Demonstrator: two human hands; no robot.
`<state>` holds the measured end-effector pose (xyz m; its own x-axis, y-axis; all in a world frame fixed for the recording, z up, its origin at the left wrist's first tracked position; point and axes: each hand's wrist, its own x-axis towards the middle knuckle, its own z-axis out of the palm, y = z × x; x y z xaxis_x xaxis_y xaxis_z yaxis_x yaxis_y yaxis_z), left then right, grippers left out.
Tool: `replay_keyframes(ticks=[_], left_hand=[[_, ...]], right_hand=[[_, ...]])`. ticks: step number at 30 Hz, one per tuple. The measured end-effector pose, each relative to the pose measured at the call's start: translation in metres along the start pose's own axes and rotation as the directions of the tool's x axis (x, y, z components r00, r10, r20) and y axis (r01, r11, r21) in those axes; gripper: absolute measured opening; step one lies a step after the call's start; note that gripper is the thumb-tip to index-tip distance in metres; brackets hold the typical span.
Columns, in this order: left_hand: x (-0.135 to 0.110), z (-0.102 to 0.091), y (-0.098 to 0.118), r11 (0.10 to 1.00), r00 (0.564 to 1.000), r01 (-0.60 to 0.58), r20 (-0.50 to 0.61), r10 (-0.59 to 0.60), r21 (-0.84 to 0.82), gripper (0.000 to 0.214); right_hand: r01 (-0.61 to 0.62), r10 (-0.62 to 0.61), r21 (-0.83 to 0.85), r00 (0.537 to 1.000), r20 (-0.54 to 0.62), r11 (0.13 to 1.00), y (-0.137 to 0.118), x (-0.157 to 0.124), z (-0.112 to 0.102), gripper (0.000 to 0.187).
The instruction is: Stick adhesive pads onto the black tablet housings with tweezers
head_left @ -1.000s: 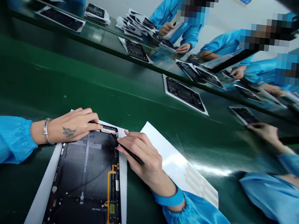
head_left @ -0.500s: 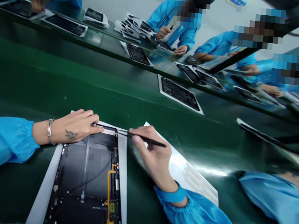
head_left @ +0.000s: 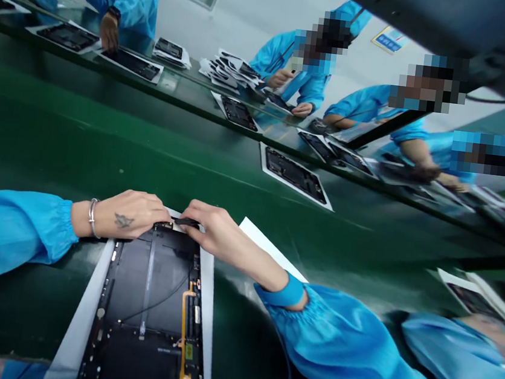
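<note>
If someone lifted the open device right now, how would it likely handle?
The device is probably stiff, judging by its flat, straight-edged frame. It looks fragile inside, since an orange cable and a thin wire lie exposed. Lying flat on a white sheet, it would more likely slide than tip if pushed.

A glossy green bench (head_left: 79, 145) spreads out around the fingers. Lying on it beneath the left fingers (head_left: 159, 209) and right fingers (head_left: 195, 208), and running back toward the wearer, is a white backing sheet (head_left: 83, 316) with an open device housing (head_left: 149, 293) on top. To the right of the right fingers shows a second white sheet (head_left: 266, 247). Farther ahead, another housing (head_left: 297, 175) lies on paper. Well beyond the fingers, a dark shiny strip (head_left: 195, 92) bears more housings (head_left: 238, 113), a stack (head_left: 173, 53) and an untidy pile (head_left: 229, 70). Far right of the fingers is a blurred item (head_left: 480, 294), probably another housing.
</note>
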<state>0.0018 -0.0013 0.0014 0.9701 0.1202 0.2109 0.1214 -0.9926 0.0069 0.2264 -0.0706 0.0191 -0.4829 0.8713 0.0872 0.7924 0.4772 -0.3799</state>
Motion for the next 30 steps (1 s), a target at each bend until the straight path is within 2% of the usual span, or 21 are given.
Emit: replay_keyframes(ticks=[2, 5, 11, 15, 19, 22, 25, 27, 30], left_hand=[[-0.005, 0.003, -0.004, 0.999, 0.999, -0.002, -0.051, 0.0, -0.046, 0.025], [-0.004, 0.005, -0.004, 0.999, 0.999, -0.01, -0.05, 0.009, -0.032, 0.022], [0.001, 0.002, 0.0, 1.0, 0.999, -0.012, -0.035, 0.011, -0.027, 0.02], [0.0, 0.001, -0.001, 1.0, 1.0, -0.005, -0.012, 0.004, -0.022, 0.021], [-0.001, 0.002, 0.0, 1.0, 1.0, 0.008, 0.014, -0.008, -0.027, 0.023], [-0.001, 0.002, 0.0, 1.0, 1.0, 0.008, 0.03, -0.007, -0.014, 0.022], [-0.001, 0.002, 0.0, 1.0, 1.0, -0.005, 0.017, 0.005, 0.004, 0.02], [0.0, 0.002, 0.0, 1.0, 1.0, -0.012, -0.005, 0.012, 0.006, 0.019], [0.0, 0.001, 0.001, 1.0, 0.999, -0.019, -0.041, 0.019, -0.014, 0.019]], right_hand=[[-0.009, 0.012, -0.035, 0.997, 0.07, 0.999, -0.003, 0.005, 0.001, 0.012], [0.009, 0.008, -0.123, 0.99, 0.142, 0.992, -0.006, 0.01, 0.0, 0.012], [0.187, -0.122, -0.315, 0.969, 0.216, 0.93, -0.01, 0.016, -0.002, 0.019], [0.247, -0.143, -0.407, 0.953, 0.269, 0.879, -0.015, 0.013, -0.007, 0.02], [0.238, -0.105, -0.431, 0.945, 0.309, 0.87, -0.009, 0.006, -0.016, 0.019], [0.178, -0.055, -0.385, 0.949, 0.311, 0.906, 0.005, -0.001, -0.022, 0.016], [0.107, -0.057, -0.209, 0.971, 0.234, 0.972, 0.017, -0.013, -0.022, 0.014], [0.078, -0.074, -0.049, 0.993, 0.089, 0.996, 0.021, -0.027, -0.014, 0.019], [0.077, -0.067, 0.094, 0.992, -0.111, 0.993, 0.021, -0.05, 0.003, 0.033]])
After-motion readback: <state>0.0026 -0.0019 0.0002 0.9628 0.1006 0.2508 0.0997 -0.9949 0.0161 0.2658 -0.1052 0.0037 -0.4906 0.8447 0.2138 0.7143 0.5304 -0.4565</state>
